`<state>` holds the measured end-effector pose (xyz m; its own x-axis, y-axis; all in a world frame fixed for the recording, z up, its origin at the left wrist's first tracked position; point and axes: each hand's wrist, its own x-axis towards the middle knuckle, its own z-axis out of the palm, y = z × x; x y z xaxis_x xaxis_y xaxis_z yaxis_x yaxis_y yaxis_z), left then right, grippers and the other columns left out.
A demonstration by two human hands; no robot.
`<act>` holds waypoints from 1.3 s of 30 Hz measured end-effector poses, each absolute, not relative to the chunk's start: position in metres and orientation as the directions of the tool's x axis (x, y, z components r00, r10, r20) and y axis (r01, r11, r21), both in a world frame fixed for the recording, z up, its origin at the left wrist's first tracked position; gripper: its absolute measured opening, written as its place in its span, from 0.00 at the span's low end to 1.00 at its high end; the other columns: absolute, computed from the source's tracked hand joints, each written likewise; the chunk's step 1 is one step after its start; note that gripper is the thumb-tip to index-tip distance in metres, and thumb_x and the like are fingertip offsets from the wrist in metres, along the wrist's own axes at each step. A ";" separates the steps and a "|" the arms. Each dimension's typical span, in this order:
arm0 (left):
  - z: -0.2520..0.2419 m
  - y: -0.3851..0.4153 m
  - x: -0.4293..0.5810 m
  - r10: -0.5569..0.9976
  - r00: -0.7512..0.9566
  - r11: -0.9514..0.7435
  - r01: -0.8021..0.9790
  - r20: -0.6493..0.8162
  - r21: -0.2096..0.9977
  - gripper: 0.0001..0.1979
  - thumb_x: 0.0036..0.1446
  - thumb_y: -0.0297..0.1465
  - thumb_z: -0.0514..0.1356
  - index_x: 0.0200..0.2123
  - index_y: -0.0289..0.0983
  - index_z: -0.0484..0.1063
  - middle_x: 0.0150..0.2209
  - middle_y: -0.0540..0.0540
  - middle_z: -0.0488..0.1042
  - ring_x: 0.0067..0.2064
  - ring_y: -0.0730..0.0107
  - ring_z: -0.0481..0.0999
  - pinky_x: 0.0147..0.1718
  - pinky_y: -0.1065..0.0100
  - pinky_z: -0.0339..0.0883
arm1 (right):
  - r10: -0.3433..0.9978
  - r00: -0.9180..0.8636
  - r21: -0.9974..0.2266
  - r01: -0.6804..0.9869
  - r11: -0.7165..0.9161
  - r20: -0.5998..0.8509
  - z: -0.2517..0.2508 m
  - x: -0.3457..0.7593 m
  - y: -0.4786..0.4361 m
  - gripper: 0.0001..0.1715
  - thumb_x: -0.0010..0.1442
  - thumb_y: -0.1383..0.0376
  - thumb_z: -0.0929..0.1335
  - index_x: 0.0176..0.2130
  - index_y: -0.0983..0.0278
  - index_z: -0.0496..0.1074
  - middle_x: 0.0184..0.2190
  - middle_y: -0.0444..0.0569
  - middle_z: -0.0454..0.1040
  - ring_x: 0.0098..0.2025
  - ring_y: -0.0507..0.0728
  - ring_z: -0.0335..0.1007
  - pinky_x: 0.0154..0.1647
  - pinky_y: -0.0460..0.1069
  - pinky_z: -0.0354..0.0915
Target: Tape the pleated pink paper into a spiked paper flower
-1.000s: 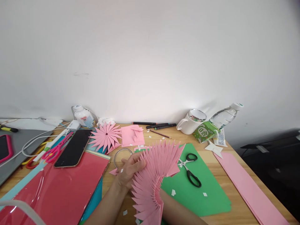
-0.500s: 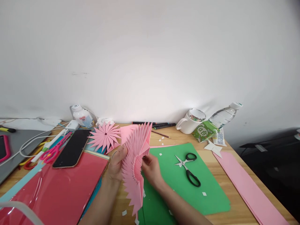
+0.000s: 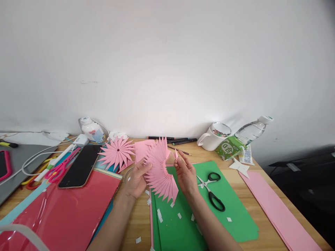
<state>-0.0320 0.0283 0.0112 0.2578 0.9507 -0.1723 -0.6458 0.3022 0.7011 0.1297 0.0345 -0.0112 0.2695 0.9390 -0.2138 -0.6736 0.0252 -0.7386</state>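
My left hand (image 3: 138,177) grips the outer edge of a curved pink folded-paper fan (image 3: 159,170), its thumb on top. The fan is a partial ring of pointed segments, with its gap facing right. Just off that gap, my right hand (image 3: 186,171) is closed in a pinch on a small pointed pink paper piece (image 3: 176,154). Beneath both hands lie green sheets (image 3: 225,205) strewn with small white paper scraps (image 3: 179,215). Black-handled scissors (image 3: 209,188) rest on the green sheets, blades slightly apart, close to my right wrist.
A finished-looking pink paper star (image 3: 118,150) lies at back left, near a phone (image 3: 80,166) and a red folder (image 3: 65,209). Along the wall stand a white mug (image 3: 213,136), a green box (image 3: 229,148) and a tilted water bottle (image 3: 252,131). Pink strips (image 3: 277,205) lie right.
The fan has turned to lie flatter, opening to the right, and shifted right. My right hand has come out from behind it and moved up and right, showing the small pink piece.
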 end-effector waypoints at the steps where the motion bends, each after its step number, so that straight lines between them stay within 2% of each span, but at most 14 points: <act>1: 0.012 0.028 -0.032 0.945 0.272 0.318 -0.636 -0.182 0.703 0.19 0.47 0.28 0.68 0.45 0.35 0.75 0.40 0.43 0.79 0.45 0.57 0.77 0.44 0.64 0.68 | 0.948 0.238 -0.739 -0.673 0.004 -0.212 -0.010 0.132 0.034 0.22 0.43 0.64 0.77 0.40 0.61 0.76 0.25 0.39 0.72 0.26 0.46 0.66 0.31 0.42 0.68; 6: 0.012 0.026 -0.029 0.902 0.323 0.425 -0.548 -0.286 0.721 0.18 0.44 0.28 0.70 0.41 0.36 0.76 0.37 0.44 0.80 0.37 0.61 0.78 0.35 0.67 0.69 | 0.961 0.202 -0.753 -0.658 -0.011 -0.190 -0.014 0.146 0.033 0.16 0.40 0.66 0.78 0.32 0.61 0.77 0.29 0.40 0.75 0.28 0.46 0.69 0.33 0.42 0.69; 10: 0.009 0.026 -0.028 0.884 0.304 0.465 -0.508 -0.354 0.726 0.13 0.42 0.30 0.71 0.33 0.34 0.76 0.29 0.46 0.79 0.28 0.68 0.76 0.29 0.70 0.66 | 0.950 0.249 -0.802 -0.597 -0.005 -0.191 -0.024 0.156 0.033 0.14 0.40 0.65 0.78 0.32 0.63 0.78 0.34 0.46 0.79 0.36 0.51 0.74 0.42 0.46 0.70; 12: 0.009 0.026 -0.029 0.878 0.302 0.477 -0.480 -0.372 0.736 0.14 0.41 0.31 0.72 0.33 0.33 0.76 0.28 0.46 0.78 0.27 0.69 0.75 0.28 0.71 0.66 | 0.952 0.252 -0.823 -0.568 0.002 -0.172 -0.027 0.159 0.033 0.14 0.41 0.64 0.78 0.32 0.64 0.78 0.35 0.48 0.80 0.40 0.54 0.75 0.46 0.49 0.69; 14: 0.009 0.026 -0.030 0.877 0.308 0.477 -0.448 -0.370 0.756 0.17 0.41 0.32 0.72 0.36 0.32 0.76 0.29 0.45 0.78 0.29 0.67 0.76 0.29 0.70 0.66 | 0.954 0.262 -0.831 -0.556 0.025 -0.147 -0.027 0.160 0.032 0.12 0.42 0.64 0.77 0.30 0.63 0.78 0.35 0.49 0.80 0.40 0.55 0.75 0.44 0.49 0.69; 18: 0.011 0.027 -0.032 0.892 0.306 0.437 -0.393 -0.333 0.809 0.18 0.44 0.33 0.70 0.39 0.33 0.75 0.33 0.44 0.79 0.31 0.65 0.77 0.31 0.68 0.68 | 0.953 0.250 -0.836 -0.548 -0.005 -0.170 -0.023 0.161 0.031 0.10 0.46 0.59 0.76 0.26 0.63 0.77 0.39 0.49 0.79 0.37 0.54 0.75 0.32 0.46 0.70; 20: 0.012 0.027 -0.032 0.896 0.309 0.423 -0.368 -0.320 0.828 0.19 0.44 0.33 0.70 0.40 0.34 0.74 0.33 0.45 0.79 0.32 0.65 0.77 0.30 0.69 0.68 | 0.953 0.239 -0.833 -0.553 -0.022 -0.184 -0.022 0.161 0.030 0.13 0.47 0.57 0.75 0.25 0.64 0.76 0.40 0.51 0.79 0.39 0.55 0.75 0.34 0.47 0.71; 22: 0.013 0.026 -0.032 0.895 0.313 0.418 -0.346 -0.316 0.840 0.19 0.43 0.33 0.70 0.40 0.34 0.74 0.33 0.45 0.79 0.32 0.65 0.77 0.28 0.69 0.67 | 0.951 0.238 -0.826 -0.563 -0.029 -0.196 -0.021 0.161 0.030 0.15 0.47 0.55 0.74 0.24 0.65 0.75 0.34 0.51 0.79 0.36 0.56 0.75 0.34 0.49 0.72; 25: 0.013 0.025 -0.031 0.899 0.314 0.403 -0.320 -0.305 0.858 0.18 0.44 0.33 0.69 0.40 0.34 0.74 0.34 0.45 0.79 0.33 0.64 0.77 0.27 0.70 0.66 | 0.948 0.227 -0.829 -0.556 -0.062 -0.223 -0.020 0.160 0.029 0.15 0.46 0.56 0.75 0.27 0.64 0.75 0.27 0.46 0.77 0.29 0.53 0.74 0.29 0.47 0.71; 33: 0.012 0.024 -0.028 0.914 0.280 0.368 -0.264 -0.295 0.891 0.14 0.44 0.34 0.69 0.35 0.35 0.74 0.33 0.47 0.79 0.33 0.65 0.76 0.30 0.70 0.68 | 0.970 0.131 -0.853 -0.510 -0.112 -0.205 -0.014 0.154 0.024 0.19 0.42 0.59 0.78 0.35 0.62 0.74 0.30 0.43 0.75 0.32 0.52 0.71 0.31 0.46 0.69; 39: 0.012 0.025 -0.029 0.909 0.287 0.382 -0.280 -0.303 0.881 0.14 0.44 0.34 0.69 0.35 0.35 0.75 0.28 0.48 0.78 0.28 0.69 0.75 0.28 0.70 0.68 | 0.975 0.146 -0.833 -0.550 -0.062 -0.169 -0.013 0.157 0.025 0.22 0.45 0.63 0.76 0.40 0.57 0.70 0.26 0.37 0.70 0.27 0.48 0.68 0.29 0.45 0.67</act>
<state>-0.0286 0.0254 0.0115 0.2871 0.9086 -0.3033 -0.2799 0.3824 0.8806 0.1566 0.0248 -0.0130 0.1463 0.9747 -0.1692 -0.5497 -0.0621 -0.8331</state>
